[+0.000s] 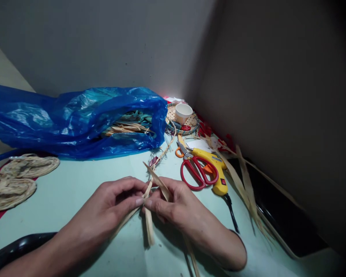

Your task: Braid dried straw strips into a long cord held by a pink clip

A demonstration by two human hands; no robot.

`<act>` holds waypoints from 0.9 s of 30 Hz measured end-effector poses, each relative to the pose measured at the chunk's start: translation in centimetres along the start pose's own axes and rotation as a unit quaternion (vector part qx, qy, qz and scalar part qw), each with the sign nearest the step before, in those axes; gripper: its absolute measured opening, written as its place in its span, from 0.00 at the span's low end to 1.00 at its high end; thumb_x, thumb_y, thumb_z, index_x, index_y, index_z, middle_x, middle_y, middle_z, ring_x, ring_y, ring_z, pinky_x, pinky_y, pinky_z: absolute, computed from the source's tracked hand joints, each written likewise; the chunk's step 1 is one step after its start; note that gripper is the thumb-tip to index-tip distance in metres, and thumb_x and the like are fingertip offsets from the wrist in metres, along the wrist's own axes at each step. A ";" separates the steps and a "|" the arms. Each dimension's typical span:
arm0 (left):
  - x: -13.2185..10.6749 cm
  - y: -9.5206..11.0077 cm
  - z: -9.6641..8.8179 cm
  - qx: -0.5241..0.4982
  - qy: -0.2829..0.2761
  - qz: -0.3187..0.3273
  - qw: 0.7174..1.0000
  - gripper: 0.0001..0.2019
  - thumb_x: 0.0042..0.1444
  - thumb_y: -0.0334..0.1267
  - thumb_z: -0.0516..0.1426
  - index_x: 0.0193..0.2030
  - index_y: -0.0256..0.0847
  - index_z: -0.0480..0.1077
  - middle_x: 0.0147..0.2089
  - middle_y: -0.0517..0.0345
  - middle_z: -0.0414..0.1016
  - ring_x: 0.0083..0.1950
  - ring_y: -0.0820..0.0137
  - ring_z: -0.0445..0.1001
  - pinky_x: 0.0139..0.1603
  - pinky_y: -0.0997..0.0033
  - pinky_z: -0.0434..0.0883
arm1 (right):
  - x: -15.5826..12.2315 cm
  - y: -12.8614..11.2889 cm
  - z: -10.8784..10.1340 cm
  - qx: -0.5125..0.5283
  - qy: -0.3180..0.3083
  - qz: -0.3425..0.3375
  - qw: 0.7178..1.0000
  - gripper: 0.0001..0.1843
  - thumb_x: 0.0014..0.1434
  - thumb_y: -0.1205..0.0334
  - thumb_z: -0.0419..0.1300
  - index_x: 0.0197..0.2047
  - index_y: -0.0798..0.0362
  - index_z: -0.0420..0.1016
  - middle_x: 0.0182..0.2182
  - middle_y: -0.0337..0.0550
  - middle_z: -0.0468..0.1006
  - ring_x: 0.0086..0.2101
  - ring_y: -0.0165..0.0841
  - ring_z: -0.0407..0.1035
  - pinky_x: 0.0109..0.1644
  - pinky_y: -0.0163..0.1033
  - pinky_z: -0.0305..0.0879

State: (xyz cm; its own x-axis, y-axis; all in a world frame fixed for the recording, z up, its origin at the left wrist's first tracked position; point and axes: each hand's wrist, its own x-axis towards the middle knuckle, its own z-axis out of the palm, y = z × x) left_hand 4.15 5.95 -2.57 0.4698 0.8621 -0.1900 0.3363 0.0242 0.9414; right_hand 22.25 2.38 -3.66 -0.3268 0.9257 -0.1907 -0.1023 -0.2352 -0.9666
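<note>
Between my hands is a braid (163, 152) of pale dried plant strips, running away from me over the table toward a binder clip (153, 161). My left hand (119, 202) is closed, thumb and fingers pinching the near end of the braid. From the other side my right hand (173, 202) pinches the strips at the same spot, the thumbs nearly touching. One pointed strip (158, 181) sticks up across the right fingers. A loose strip (148, 227) hangs down below the thumbs, and others trail toward me under both hands.
A blue plastic bag (75, 123) with dried strips inside lies at the back left. Red-handled scissors (194, 169) and a yellow glue gun (219, 177) lie right of my hands. Behind are a woven tray (171, 111) and white cup (183, 112). Woven soles (29, 166) lie left.
</note>
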 end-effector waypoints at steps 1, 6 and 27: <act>0.0 -0.1 0.1 -0.014 -0.003 -0.008 1.000 0.06 0.54 0.41 0.62 0.36 0.42 0.78 0.35 0.57 0.79 0.40 0.61 0.76 0.43 0.65 0.69 | -0.1 -0.1 0.0 -0.009 0.005 0.000 1.000 0.10 0.57 0.60 0.66 0.35 0.55 0.68 0.23 0.31 0.61 0.24 0.25 0.51 0.27 0.32 0.47; 0.1 -0.2 0.1 -0.093 -0.039 -0.034 0.994 0.08 0.55 0.43 0.63 0.34 0.41 0.73 0.32 0.59 0.77 0.35 0.68 0.73 0.37 0.70 0.67 | -0.5 -0.6 0.1 -0.025 -0.005 0.017 1.000 0.05 0.59 0.65 0.60 0.36 0.53 0.66 0.25 0.32 0.62 0.25 0.26 0.53 0.27 0.33 0.50; -0.3 0.0 0.6 -0.173 -0.038 -0.135 0.975 0.13 0.54 0.47 0.64 0.35 0.38 0.72 0.28 0.66 0.61 0.26 0.76 0.47 0.26 0.72 0.44 | -0.9 -1.2 0.0 -0.087 0.043 0.019 0.995 0.14 0.64 0.51 0.60 0.40 0.54 0.69 0.31 0.37 0.68 0.32 0.29 0.62 0.34 0.34 0.58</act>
State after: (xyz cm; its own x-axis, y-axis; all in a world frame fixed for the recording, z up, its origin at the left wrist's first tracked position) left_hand 4.53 5.40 -2.71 0.4656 0.7611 -0.4517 0.1661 0.4261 0.8893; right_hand 22.65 1.84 -2.32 -0.2459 0.9406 -0.2341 0.0747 -0.2224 -0.9721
